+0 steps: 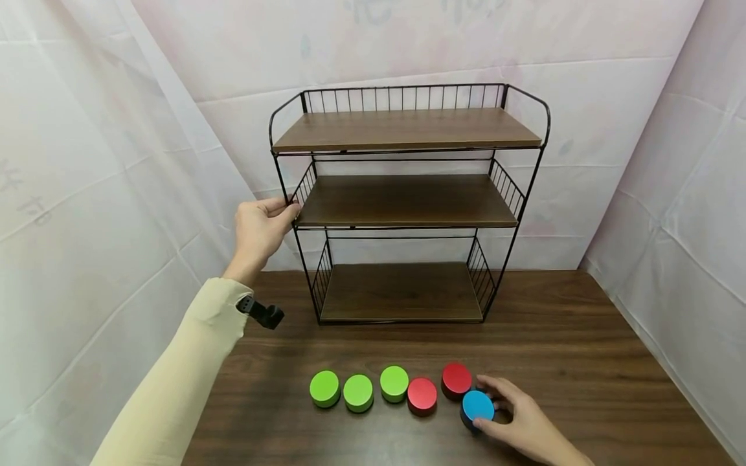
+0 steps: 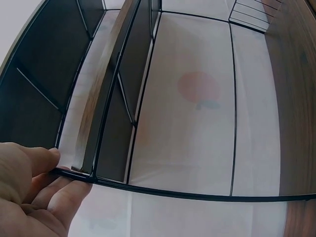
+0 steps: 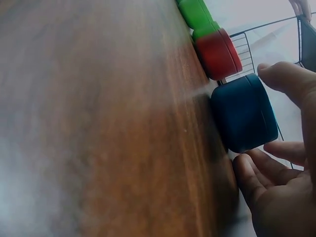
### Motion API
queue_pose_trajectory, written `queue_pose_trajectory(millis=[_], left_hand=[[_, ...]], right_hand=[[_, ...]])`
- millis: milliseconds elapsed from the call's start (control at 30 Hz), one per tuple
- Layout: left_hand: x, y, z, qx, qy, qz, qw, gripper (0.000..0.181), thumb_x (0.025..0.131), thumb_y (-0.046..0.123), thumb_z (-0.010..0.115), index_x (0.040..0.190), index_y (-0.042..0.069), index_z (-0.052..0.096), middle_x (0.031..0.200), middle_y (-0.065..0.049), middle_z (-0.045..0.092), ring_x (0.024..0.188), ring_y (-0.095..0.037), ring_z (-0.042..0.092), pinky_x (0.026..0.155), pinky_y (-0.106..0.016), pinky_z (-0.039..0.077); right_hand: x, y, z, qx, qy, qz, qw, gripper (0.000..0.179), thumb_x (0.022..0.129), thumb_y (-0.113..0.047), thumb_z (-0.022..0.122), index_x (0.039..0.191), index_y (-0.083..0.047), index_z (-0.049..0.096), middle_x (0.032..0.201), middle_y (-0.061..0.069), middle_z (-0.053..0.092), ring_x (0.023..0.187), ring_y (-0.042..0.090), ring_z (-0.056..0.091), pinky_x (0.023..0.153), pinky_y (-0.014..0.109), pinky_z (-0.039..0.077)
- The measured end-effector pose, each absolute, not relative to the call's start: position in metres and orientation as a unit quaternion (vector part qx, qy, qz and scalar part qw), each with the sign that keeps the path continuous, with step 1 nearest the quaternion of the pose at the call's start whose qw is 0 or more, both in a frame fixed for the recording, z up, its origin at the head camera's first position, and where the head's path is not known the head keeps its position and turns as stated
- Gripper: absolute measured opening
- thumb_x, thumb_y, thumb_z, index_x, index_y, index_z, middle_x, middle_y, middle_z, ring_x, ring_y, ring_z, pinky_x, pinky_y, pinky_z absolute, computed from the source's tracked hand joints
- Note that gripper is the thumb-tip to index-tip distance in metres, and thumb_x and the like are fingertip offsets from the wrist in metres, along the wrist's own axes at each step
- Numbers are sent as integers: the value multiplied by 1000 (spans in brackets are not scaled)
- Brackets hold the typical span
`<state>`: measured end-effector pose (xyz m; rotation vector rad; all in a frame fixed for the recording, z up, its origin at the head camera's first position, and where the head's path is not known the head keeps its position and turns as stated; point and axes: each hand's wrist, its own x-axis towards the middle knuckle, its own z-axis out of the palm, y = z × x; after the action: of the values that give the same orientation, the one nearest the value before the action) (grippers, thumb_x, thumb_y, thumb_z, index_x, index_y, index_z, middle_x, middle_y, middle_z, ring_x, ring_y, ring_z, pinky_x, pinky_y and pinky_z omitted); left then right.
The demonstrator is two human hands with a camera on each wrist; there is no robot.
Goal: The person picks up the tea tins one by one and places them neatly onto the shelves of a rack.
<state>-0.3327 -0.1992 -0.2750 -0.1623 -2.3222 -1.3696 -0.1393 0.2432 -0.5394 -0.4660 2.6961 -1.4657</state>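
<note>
Canisters (image 1: 358, 392), round and smooth, number six on the wood-grain table (image 1: 559, 336): three green, two red, one blue canister (image 1: 478, 405) rightmost, within the right hand's (image 1: 523, 421) curved pinch. The left hand (image 1: 259, 230) grips one three-tier black wire rack (image 1: 408, 129).

the head camera looks forward and down from above the tabletop (image 1: 559, 336), with the whole rack (image 1: 408, 200) near centre. the left wrist camera faces the rack closely, turned sideways, left hand (image 2: 39, 192) at lower left. the right wrist camera sits low, also sideways, blue container (image 3: 244, 113) right of centre; the head view shares it.
</note>
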Motion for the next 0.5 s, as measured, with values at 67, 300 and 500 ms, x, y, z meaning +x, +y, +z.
queue_pose_trajectory(millis=[67,300,500], left_hand=[[-333,-200,-275,-58,-838,-498,217,35,95,26,75,123,4,73,111,-14,75,89,-2,75,73,-7,60],[-334,-201,-275,-64,-839,-493,220,37,95,28,75,123,4,73,111,-16,75,80,6,73,70,-6,60],[-334,-201,-275,-65,-844,-487,215,36,96,27,75,124,5,73,112,-16,75,81,7,72,71,-6,60]], right_hand=[[-140,243,-540,-156,871,-465,13,68,88,-35,83,141,-4,55,132,15,63,99,-2,60,79,19,64],[-138,242,-536,-173,867,-468,10,64,86,-38,85,139,-14,58,128,8,63,99,2,61,81,20,64],[-136,241,-533,-173,883,-435,14,66,83,-44,86,136,-17,59,127,3,63,103,0,61,86,18,63]])
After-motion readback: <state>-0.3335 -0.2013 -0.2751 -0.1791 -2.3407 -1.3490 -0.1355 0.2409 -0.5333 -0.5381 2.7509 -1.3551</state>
